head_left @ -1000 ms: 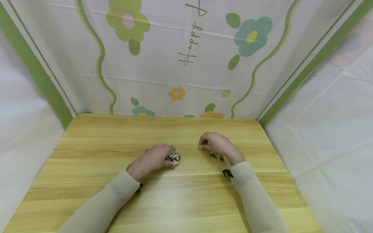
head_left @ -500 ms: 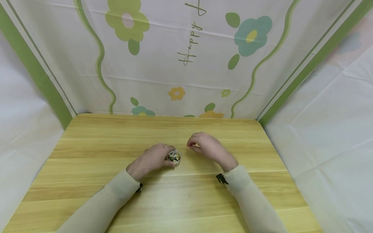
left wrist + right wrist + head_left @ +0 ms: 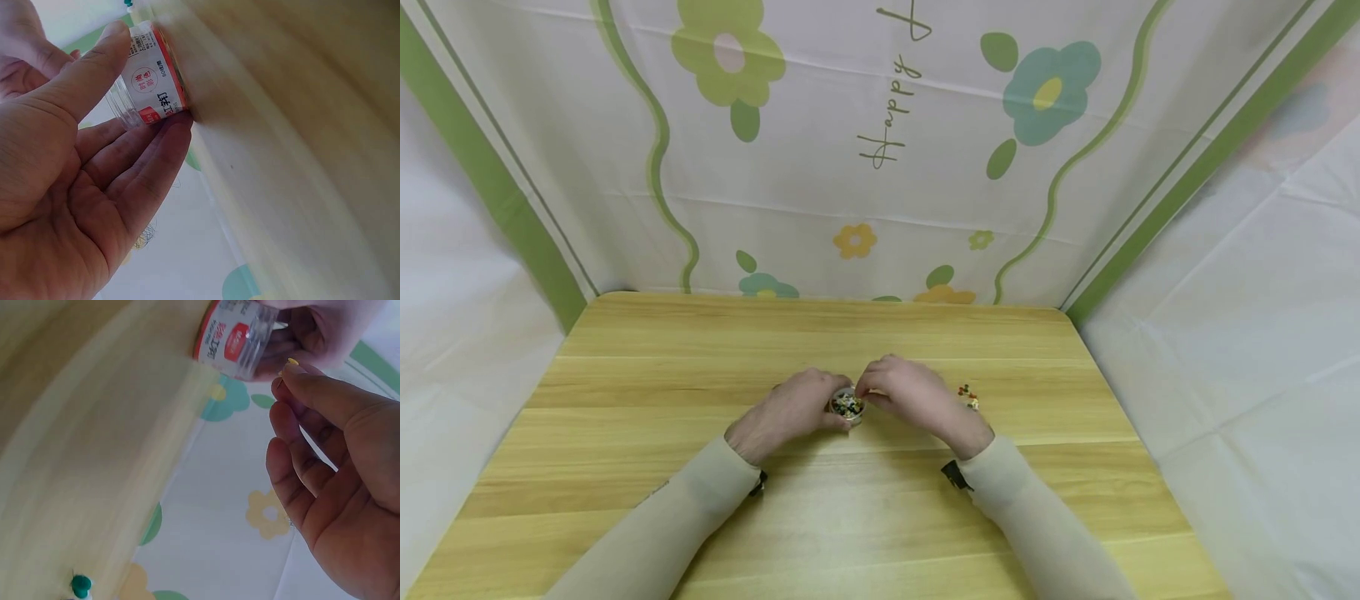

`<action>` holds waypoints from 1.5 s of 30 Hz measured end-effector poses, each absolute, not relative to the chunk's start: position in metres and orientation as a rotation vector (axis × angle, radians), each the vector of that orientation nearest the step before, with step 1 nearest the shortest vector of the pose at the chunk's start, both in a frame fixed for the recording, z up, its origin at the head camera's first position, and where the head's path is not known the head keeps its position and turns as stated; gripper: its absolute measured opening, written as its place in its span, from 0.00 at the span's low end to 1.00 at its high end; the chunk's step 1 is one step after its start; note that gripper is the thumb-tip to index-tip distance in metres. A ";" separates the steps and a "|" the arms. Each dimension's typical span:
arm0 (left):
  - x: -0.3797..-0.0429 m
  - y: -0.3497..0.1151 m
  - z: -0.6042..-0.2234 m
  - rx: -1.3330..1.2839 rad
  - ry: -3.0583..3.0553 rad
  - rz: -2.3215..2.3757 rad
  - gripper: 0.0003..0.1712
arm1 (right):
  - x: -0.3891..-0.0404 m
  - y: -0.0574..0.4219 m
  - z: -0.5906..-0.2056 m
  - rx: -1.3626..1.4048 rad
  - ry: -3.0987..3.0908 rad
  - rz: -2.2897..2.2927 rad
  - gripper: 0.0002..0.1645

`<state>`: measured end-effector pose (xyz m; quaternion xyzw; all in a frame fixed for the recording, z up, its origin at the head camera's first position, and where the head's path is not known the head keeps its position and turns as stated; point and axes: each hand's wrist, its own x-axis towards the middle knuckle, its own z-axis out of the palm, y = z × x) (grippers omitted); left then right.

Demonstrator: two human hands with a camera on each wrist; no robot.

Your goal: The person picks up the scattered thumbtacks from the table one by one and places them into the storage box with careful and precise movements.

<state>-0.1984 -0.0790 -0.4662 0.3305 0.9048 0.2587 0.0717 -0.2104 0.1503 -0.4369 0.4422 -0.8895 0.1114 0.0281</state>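
A small clear round jar [image 3: 848, 405] with a white and red label stands upright on the wooden table, filled with multicoloured push pins. My left hand [image 3: 797, 408] grips it from the left, thumb and fingers round its sides; the jar's label [image 3: 145, 81] shows in the left wrist view. At the jar's right rim is my right hand [image 3: 913, 400]. Thumb and forefinger pinch a tiny yellow push pin [image 3: 292, 361], mostly covered by the fingertips. Several loose push pins [image 3: 967, 395] lie on the table right of that hand, some hidden behind it.
The wooden table [image 3: 850, 533] reaches back to a white curtain [image 3: 820, 167] printed with flowers. White fabric also hangs at both sides. In the right wrist view, a green push pin [image 3: 81, 585] lies near the lower left.
My right hand has moved left from above the loose push pins to the jar's rim, carrying a push pin. More of the loose pins now show. The left hand and jar have stayed put.
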 end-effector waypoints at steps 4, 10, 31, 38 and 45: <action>-0.199 -0.079 -0.466 0.990 2.727 0.759 0.20 | -0.209 0.147 -0.441 1.393 -2.747 0.323 0.09; -0.199 -0.079 -0.467 0.994 2.736 0.751 0.20 | -0.210 0.147 -0.445 1.410 -2.769 0.322 0.10; -0.198 -0.076 -0.467 0.927 2.740 0.723 0.27 | -0.237 0.211 -0.418 1.079 -3.004 0.392 0.11; -0.198 -0.077 -0.467 0.928 2.736 0.731 0.27 | -0.242 0.225 -0.419 0.999 -3.110 0.379 0.10; -0.198 -0.077 -0.468 0.946 2.738 0.738 0.27 | -0.247 0.236 -0.426 0.895 -3.201 0.373 0.10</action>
